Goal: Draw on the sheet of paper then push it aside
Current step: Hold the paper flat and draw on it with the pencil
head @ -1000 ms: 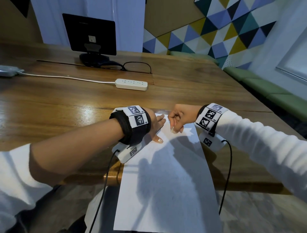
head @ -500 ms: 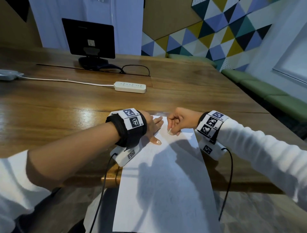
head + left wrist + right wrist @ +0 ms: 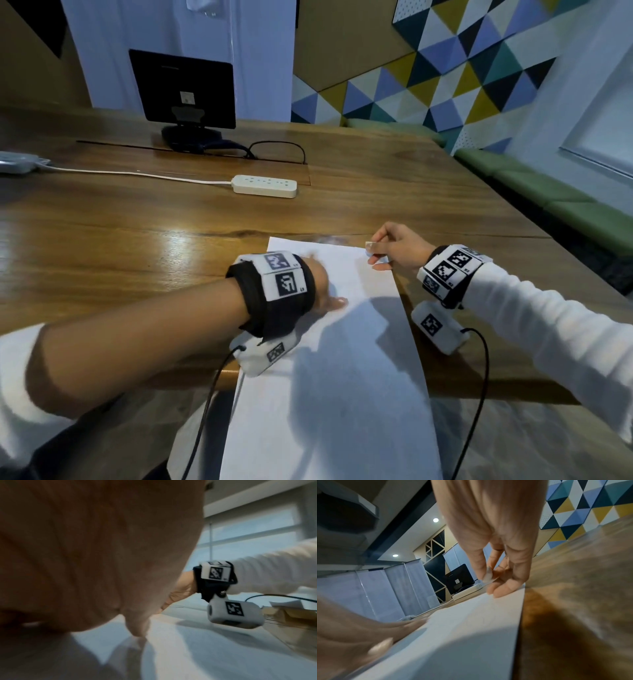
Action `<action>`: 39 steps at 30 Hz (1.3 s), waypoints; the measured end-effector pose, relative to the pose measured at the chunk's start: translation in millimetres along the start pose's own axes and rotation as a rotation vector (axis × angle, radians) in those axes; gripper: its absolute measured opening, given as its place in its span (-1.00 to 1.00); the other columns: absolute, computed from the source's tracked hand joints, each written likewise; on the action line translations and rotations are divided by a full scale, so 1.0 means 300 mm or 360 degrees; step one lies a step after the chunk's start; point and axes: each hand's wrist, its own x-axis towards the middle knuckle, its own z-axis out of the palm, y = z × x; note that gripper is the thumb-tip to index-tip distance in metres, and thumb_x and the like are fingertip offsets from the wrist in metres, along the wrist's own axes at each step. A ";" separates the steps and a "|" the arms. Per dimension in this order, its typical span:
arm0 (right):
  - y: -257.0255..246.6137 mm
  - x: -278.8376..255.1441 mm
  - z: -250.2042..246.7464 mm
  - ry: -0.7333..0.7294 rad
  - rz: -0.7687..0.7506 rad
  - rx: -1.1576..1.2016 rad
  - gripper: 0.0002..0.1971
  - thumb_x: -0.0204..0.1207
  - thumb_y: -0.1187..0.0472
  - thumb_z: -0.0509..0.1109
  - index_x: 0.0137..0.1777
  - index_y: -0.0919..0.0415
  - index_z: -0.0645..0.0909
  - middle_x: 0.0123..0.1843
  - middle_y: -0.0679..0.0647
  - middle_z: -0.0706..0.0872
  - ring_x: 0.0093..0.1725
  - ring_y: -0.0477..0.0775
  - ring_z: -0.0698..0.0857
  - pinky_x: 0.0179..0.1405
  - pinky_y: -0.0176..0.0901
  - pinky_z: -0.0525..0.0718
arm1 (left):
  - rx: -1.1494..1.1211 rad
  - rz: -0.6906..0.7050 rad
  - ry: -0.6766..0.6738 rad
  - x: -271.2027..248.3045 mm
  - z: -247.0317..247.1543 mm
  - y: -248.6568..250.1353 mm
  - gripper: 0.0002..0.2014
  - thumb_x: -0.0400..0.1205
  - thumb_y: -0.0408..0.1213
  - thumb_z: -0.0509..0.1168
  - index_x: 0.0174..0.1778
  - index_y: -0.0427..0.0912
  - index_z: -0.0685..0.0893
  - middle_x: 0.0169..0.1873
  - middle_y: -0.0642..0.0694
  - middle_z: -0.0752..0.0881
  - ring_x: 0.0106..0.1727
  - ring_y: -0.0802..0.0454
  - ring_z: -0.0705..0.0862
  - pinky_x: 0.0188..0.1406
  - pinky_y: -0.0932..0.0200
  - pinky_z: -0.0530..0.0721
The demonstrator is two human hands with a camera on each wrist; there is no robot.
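Note:
A white sheet of paper [image 3: 342, 377] lies on the wooden table [image 3: 137, 246], and its near part hangs over the front edge. My left hand [image 3: 320, 284] rests flat on the sheet's upper left part, fingers straight. My right hand [image 3: 387, 251] is at the sheet's far right corner, where its thumb and fingers pinch a small pale stub [image 3: 371, 244] too small to identify. In the right wrist view the pinching fingertips [image 3: 498, 592] touch the paper [image 3: 471, 628] near its edge. The left wrist view is mostly filled by the left palm [image 3: 102, 561].
A white power strip [image 3: 264, 185] with its cord lies further back on the table. Behind it are a pair of glasses [image 3: 277, 152] and a dark monitor [image 3: 185, 89]. A green bench [image 3: 548, 192] runs along the right wall.
My right hand has moved away from the left hand, rightwards to the sheet's far right corner. The left hand stays flat on the paper.

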 end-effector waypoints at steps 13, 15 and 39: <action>0.010 -0.005 -0.018 -0.0092 0.0029 -0.0053 -0.87 0.49 0.42 0.42 -0.13 0.26 0.51 -0.21 0.19 0.67 -0.21 0.06 0.73 -0.33 -0.30 0.75 | 0.0053 -0.0055 -0.0070 0.017 0.029 -0.073 -0.31 0.74 0.12 -0.07 0.67 -0.26 0.01 0.65 -0.27 0.04 0.66 -0.17 0.07 0.57 0.02 0.11; -0.007 -0.007 -0.013 -0.0142 -0.0002 -0.0136 -0.88 0.48 0.43 0.43 -0.14 0.26 0.53 -0.24 0.16 0.69 -0.24 0.05 0.72 -0.33 -0.29 0.76 | 0.0178 -0.0312 -0.0067 -0.002 0.000 -0.114 -0.34 0.73 0.15 -0.05 0.56 -0.34 0.33 0.32 -0.36 0.45 0.45 -0.17 0.41 0.48 0.07 0.28; -0.024 -0.012 -0.077 -0.0135 0.0004 -0.0540 -0.80 0.44 0.43 0.47 0.04 0.48 0.61 -0.27 0.20 0.71 -0.33 0.00 0.69 -0.40 -0.34 0.72 | 0.0068 -0.0320 0.0160 0.093 -0.038 0.036 0.02 0.60 0.34 0.04 0.64 -0.40 -0.22 0.63 -0.37 -0.20 0.66 -0.29 -0.20 0.65 -0.15 -0.13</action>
